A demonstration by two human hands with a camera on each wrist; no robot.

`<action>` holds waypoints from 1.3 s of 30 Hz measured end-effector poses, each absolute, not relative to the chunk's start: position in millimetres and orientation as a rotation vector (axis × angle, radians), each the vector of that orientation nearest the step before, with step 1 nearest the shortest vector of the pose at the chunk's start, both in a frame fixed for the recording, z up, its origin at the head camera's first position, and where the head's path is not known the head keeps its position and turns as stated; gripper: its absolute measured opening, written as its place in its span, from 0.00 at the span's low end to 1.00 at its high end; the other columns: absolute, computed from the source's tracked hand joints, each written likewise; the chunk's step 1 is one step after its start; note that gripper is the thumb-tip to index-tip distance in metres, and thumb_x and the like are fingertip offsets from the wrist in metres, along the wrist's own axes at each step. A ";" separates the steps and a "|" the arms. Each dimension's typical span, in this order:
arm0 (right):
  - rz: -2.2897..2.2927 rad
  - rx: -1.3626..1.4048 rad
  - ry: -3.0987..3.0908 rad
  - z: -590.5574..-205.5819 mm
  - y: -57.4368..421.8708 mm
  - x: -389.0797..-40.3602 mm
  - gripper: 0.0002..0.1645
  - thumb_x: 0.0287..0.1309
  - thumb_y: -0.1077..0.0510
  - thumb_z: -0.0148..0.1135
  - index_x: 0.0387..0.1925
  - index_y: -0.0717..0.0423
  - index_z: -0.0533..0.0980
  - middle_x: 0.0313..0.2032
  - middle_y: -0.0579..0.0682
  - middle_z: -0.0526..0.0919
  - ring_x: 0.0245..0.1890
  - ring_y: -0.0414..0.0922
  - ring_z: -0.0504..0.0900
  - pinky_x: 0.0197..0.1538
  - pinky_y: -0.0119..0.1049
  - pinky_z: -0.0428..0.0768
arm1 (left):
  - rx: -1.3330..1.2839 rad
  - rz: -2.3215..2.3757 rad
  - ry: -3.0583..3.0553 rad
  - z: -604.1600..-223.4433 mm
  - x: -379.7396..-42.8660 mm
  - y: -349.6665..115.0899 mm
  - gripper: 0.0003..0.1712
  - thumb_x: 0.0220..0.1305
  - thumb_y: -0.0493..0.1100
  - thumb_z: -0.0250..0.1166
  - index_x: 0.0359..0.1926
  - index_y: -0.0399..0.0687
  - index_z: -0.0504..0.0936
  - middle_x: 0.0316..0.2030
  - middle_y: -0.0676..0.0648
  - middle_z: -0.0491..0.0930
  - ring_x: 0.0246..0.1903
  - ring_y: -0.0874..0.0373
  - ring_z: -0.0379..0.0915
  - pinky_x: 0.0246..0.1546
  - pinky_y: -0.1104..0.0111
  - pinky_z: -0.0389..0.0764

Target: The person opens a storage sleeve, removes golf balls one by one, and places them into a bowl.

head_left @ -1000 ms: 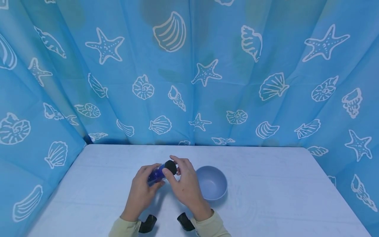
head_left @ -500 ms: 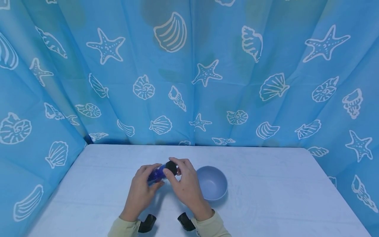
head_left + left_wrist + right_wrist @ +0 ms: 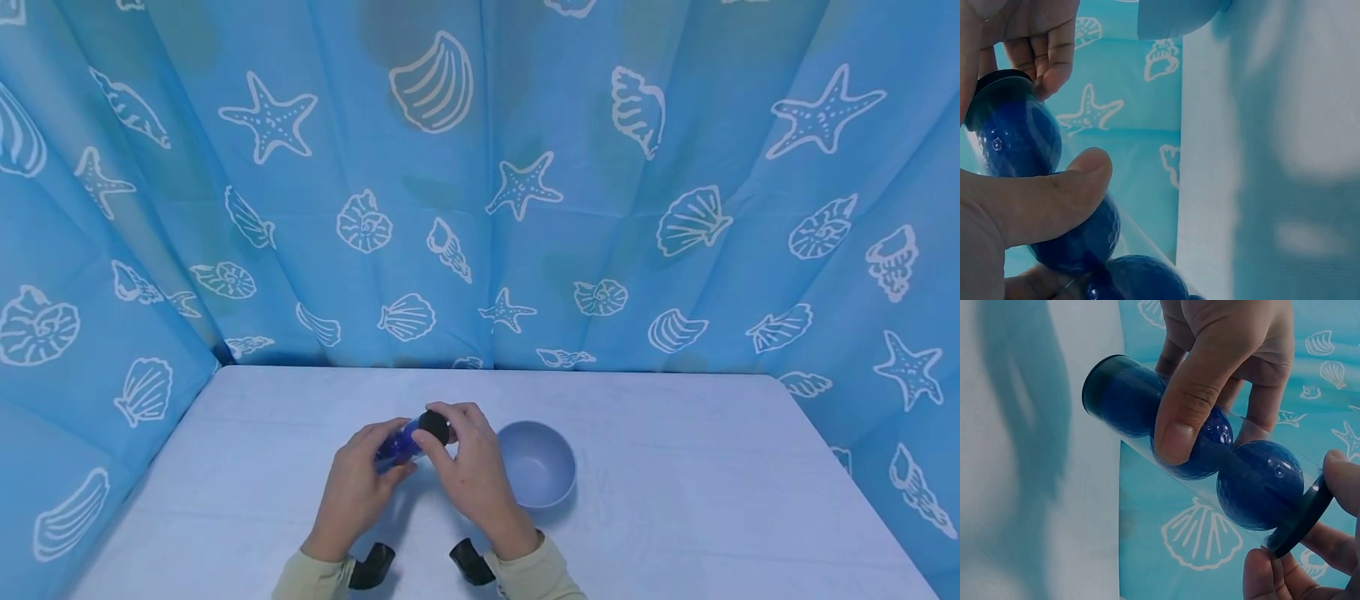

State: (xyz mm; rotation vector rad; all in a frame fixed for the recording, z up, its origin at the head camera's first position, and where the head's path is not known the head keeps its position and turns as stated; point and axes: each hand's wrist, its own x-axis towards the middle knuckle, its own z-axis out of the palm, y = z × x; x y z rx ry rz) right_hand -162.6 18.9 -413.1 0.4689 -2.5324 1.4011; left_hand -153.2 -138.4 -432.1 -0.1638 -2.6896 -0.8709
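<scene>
The left hand [image 3: 358,492] is wrapped around the middle of a clear tube [image 3: 397,446] of dark blue balls [image 3: 1260,484], thumb along one side, holding it tilted above the bench [image 3: 712,483]. The right hand [image 3: 480,475] pinches the tube's black cap [image 3: 434,428] between thumb and fingers. An upright blue bowl [image 3: 538,467] sits on the bench near the right hand, before a shell-patterned curtain [image 3: 570,108].

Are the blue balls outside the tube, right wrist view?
No, the blue balls sit in a row inside the clear tube.
</scene>
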 end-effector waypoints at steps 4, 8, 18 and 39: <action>1.415 0.478 -2.533 -413.5 19.4 -162.7 0.25 0.60 0.41 0.55 0.55 0.47 0.73 0.43 0.44 0.72 0.37 0.39 0.70 0.40 0.33 0.74 | -0.162 -0.863 -2.701 -431.8 -153.1 -138.4 0.33 0.44 0.41 0.75 0.55 0.50 0.75 0.50 0.45 0.77 0.51 0.49 0.73 0.51 0.53 0.74; 1.416 0.493 -2.519 -414.5 19.7 -162.8 0.26 0.60 0.41 0.55 0.55 0.48 0.73 0.44 0.45 0.72 0.38 0.38 0.71 0.41 0.34 0.75 | -0.148 -0.854 -2.717 -430.9 -153.0 -138.2 0.33 0.44 0.41 0.75 0.55 0.51 0.75 0.50 0.46 0.78 0.51 0.50 0.73 0.52 0.53 0.73; 1.390 0.529 -2.479 -416.6 19.9 -163.8 0.25 0.60 0.42 0.55 0.54 0.49 0.74 0.45 0.46 0.73 0.38 0.37 0.72 0.41 0.34 0.77 | -0.175 -0.813 -2.740 -429.8 -152.5 -139.4 0.34 0.45 0.44 0.75 0.56 0.48 0.75 0.50 0.45 0.78 0.50 0.49 0.74 0.51 0.52 0.73; 1.302 0.610 -2.550 -412.6 22.9 -164.2 0.25 0.61 0.41 0.53 0.56 0.47 0.73 0.49 0.48 0.72 0.44 0.39 0.71 0.45 0.37 0.76 | -0.186 -0.869 -2.777 -426.8 -152.3 -143.5 0.36 0.46 0.44 0.74 0.58 0.45 0.74 0.51 0.43 0.78 0.51 0.48 0.74 0.52 0.52 0.73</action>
